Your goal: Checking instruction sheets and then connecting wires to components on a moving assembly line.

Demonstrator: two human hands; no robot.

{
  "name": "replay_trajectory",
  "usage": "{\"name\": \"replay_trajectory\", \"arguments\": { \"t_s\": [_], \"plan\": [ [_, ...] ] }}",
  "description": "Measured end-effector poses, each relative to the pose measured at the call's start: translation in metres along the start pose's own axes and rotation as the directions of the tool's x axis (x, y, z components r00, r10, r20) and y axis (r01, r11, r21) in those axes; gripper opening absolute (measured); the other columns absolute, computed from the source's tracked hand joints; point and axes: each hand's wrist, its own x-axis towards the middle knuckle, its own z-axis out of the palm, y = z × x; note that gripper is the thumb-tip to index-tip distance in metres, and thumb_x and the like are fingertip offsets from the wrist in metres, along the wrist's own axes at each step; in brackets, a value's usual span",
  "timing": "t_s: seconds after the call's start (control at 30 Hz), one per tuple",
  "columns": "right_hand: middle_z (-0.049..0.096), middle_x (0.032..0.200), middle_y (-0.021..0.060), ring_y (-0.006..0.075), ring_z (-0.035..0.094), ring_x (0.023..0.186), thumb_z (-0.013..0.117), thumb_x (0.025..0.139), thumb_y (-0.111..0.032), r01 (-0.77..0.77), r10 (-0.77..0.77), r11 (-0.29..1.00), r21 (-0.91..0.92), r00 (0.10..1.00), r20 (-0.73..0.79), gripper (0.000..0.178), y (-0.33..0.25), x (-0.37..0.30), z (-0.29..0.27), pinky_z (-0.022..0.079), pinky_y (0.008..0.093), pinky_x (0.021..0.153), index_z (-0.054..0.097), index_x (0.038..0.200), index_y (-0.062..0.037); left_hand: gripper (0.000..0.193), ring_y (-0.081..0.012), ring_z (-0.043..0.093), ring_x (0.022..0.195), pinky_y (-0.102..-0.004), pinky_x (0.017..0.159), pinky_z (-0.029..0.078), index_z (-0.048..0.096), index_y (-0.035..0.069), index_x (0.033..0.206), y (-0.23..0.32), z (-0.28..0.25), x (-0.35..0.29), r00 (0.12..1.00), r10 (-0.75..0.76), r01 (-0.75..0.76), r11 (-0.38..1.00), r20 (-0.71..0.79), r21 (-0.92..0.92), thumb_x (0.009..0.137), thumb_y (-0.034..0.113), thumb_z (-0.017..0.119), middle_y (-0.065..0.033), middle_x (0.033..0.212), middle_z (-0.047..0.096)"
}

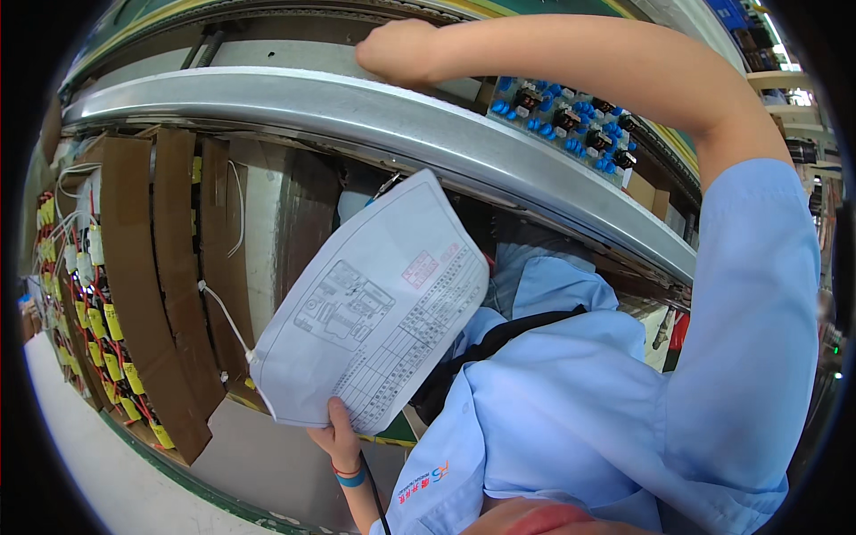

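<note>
Step looks like sheet-holding: left hand [337, 439] pinches printed sheet [379, 308] at its lower edge; right hand [397, 53] beyond metal rail [267, 100], grip unclear. Next calls for steadying sheet.

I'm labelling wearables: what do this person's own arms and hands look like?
The left hand is gloveless, its wrist wearing a thin red band and wider blue band; a black cable runs alongside. The right hand is gloveless, with a short light-blue sleeve on that arm.

The white sheet [379, 312] is printed grey and red, the shirt [571, 401] pale blue.
</note>
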Motion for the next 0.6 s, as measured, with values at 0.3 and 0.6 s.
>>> {"name": "replay_trajectory", "arguments": {
  "t_s": [0.3,0.6],
  "plan": [
    [0.054,0.079,0.0064,0.0159,0.054,0.069,0.056,0.076,0.002,0.001,0.198,0.901,0.434,0.889,-0.413,0.013,0.026,-0.190,-0.022,0.042,0.0270,0.053,0.050,0.086,-0.0017,0.035,-0.0237,0.057,0.084,-0.0342,0.075,0.046,0.050,-0.016,0.102,-0.007,0.019,-0.017,0.935,0.143,-0.160,0.987,-0.325,-0.027,0.074,0.006,0.049,-0.0213,0.097,0.058],
    [0.056,0.077,0.0059,0.0240,0.057,0.069,0.060,0.070,0.001,-0.241,0.567,0.751,0.615,0.714,-0.412,0.016,-0.002,-0.319,0.094,0.046,0.0309,0.058,0.053,0.083,-0.0060,0.057,-0.0347,0.054,0.096,-0.0402,0.083,0.046,0.040,-0.013,0.117,0.015,0.058,0.019,0.946,0.228,-0.265,0.953,-0.229,-0.148,0.071,0.019,0.049,-0.0271,0.110,0.050]
  ]
}}
